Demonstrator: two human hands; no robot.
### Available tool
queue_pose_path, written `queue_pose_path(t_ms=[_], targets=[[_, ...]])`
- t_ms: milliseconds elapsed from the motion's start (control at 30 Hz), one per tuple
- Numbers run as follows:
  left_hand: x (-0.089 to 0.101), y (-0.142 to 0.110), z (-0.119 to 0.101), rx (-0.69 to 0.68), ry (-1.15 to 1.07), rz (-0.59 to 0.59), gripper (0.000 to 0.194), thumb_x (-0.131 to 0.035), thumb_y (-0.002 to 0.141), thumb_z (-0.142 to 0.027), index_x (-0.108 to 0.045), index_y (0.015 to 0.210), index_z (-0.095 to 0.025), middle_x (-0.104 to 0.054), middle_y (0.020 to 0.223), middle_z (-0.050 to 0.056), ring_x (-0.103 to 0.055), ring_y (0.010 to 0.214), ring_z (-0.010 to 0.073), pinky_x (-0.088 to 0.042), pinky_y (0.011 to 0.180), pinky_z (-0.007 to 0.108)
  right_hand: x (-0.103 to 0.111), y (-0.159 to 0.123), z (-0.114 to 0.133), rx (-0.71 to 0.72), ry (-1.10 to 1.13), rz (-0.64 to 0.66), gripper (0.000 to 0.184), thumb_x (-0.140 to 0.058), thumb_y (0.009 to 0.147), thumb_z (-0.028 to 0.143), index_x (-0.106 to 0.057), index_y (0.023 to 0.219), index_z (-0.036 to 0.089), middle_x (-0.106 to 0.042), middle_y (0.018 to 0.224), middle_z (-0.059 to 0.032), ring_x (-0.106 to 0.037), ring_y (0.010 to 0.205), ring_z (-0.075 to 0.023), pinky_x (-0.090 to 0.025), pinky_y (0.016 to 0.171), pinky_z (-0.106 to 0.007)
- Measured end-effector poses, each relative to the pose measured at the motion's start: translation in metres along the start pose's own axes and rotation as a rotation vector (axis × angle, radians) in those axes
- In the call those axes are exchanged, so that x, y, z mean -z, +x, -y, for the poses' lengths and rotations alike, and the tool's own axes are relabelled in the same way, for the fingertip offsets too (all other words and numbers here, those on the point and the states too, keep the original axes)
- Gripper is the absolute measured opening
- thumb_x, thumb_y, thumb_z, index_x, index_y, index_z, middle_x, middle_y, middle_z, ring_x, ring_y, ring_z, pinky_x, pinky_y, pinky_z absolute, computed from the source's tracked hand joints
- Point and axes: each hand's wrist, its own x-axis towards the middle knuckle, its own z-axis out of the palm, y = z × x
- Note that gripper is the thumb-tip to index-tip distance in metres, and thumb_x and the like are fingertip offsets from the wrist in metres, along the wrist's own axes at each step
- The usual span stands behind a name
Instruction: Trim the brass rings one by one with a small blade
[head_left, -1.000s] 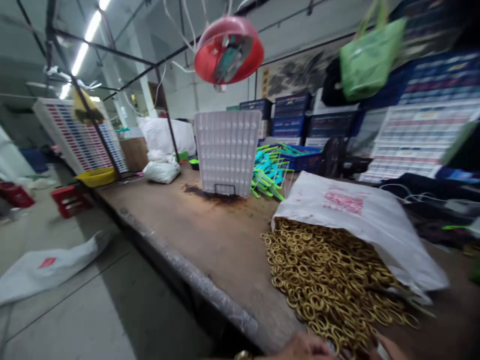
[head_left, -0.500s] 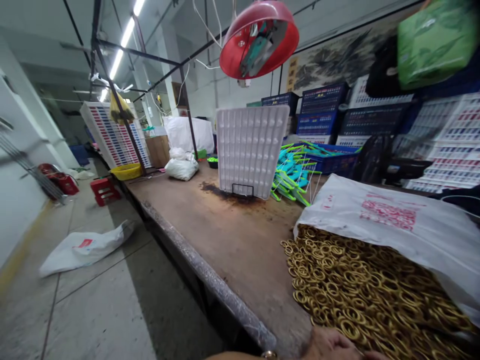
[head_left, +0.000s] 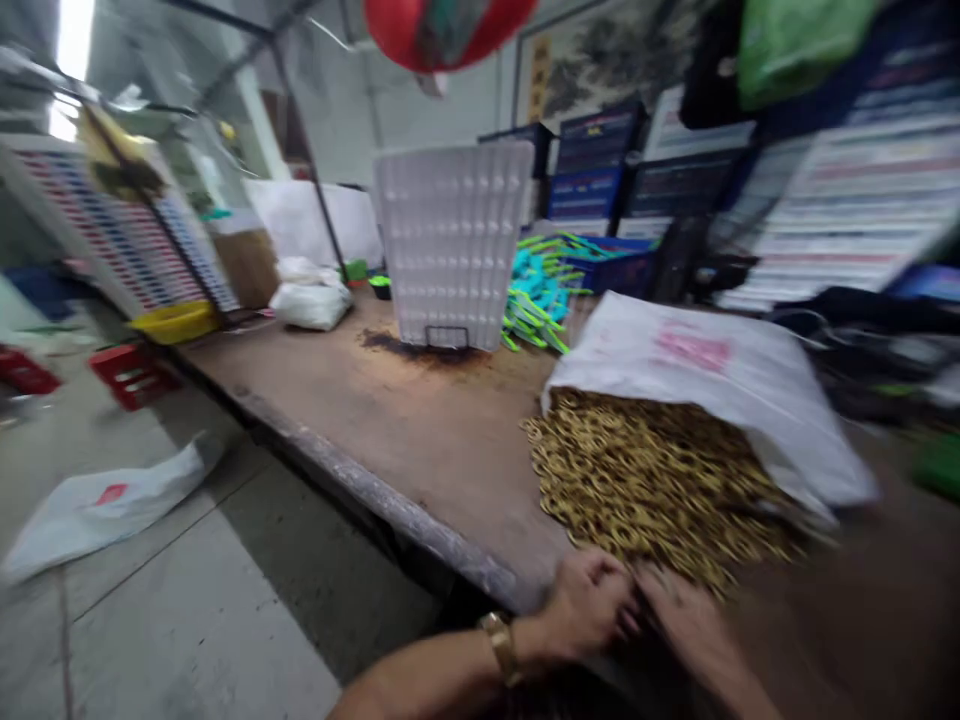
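Brass-coloured rings [head_left: 637,480] lie in a broad heap on the brown table [head_left: 457,480], spilling from the mouth of a white woven sack [head_left: 690,350] with red print. At the near edge of the heap my left hand [head_left: 589,605], with a gold watch on its wrist, is closed with curled fingers; whatever is in them is hidden. Close beside it, my right hand [head_left: 686,605] touches or nearly touches the nearest rings. Motion smears its fingers, and I cannot make out whether it holds anything.
A pale ribbed tray [head_left: 454,245] stands upright in a black wire stand. Behind it lie green and turquoise hangers [head_left: 540,295]. A red lamp [head_left: 450,30] hangs above. White bags [head_left: 311,295] sit farther back. On the floor are a white sack [head_left: 112,510] and a red stool [head_left: 131,375].
The view has swung down and to the right. Both my hands now show beside each other at the heap's near edge; before, only part of a hand showed at the bottom.
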Motion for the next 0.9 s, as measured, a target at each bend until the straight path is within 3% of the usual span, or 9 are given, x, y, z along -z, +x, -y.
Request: queue_pose_path(t_ms=[167,433,733,800,900], targets=[[0.016,-0.013,-0.012,-0.034,-0.028,0.119,0.031,-0.056,0.071,-0.044,-0.05,0.076,-0.014,-0.055,0.063,-0.001,-0.051,0.048,0.0066,-0.04,0.045,0.018,-0.002,-0.008,0.025,-0.099,0.41,0.022,0.034,-0.042,0.074,0.046,-0.044,0.054,0.019,-0.046,0.051,0.003,-0.04,0.05,-0.0097,-0.035,0.049,-0.021],[0.028,-0.022,-0.007,0.043,-0.122,0.209,0.031,-0.062,0.072,-0.042,-0.05,0.08,-0.014,-0.057,0.069,0.0,-0.051,0.05,0.006,-0.041,0.045,0.017,-0.009,-0.018,0.028,-0.1,0.512,0.049,0.029,-0.044,0.079,0.039,-0.048,0.061,0.017,-0.045,0.055,0.0045,-0.04,0.053,-0.008,-0.033,0.051,-0.02],[0.032,-0.025,-0.008,0.056,-0.098,0.215,0.034,-0.06,0.072,-0.047,-0.052,0.079,-0.015,-0.056,0.067,-0.001,-0.05,0.049,0.0058,-0.039,0.045,0.017,-0.006,-0.017,0.03,-0.066,0.508,0.069,0.025,-0.043,0.08,0.036,-0.054,0.07,0.017,-0.052,0.061,0.0029,-0.047,0.057,-0.0097,-0.036,0.056,-0.021],[0.032,-0.026,-0.007,0.042,-0.116,0.207,0.035,-0.06,0.073,-0.049,-0.052,0.079,-0.015,-0.055,0.067,-0.002,-0.049,0.05,0.0059,-0.04,0.045,0.017,-0.006,-0.018,0.027,-0.062,0.427,0.033,0.022,-0.04,0.081,0.032,-0.055,0.075,0.017,-0.053,0.061,0.0025,-0.048,0.057,-0.0103,-0.035,0.056,-0.021],[0.033,-0.026,-0.006,0.023,-0.109,0.188,0.035,-0.059,0.073,-0.049,-0.051,0.077,-0.015,-0.054,0.067,-0.002,-0.048,0.049,0.0058,-0.039,0.045,0.017,-0.006,-0.024,0.026,0.059,0.149,0.066,0.016,-0.039,0.077,0.019,-0.055,0.074,0.018,-0.054,0.062,0.0013,-0.046,0.058,-0.0109,-0.032,0.055,-0.021]])
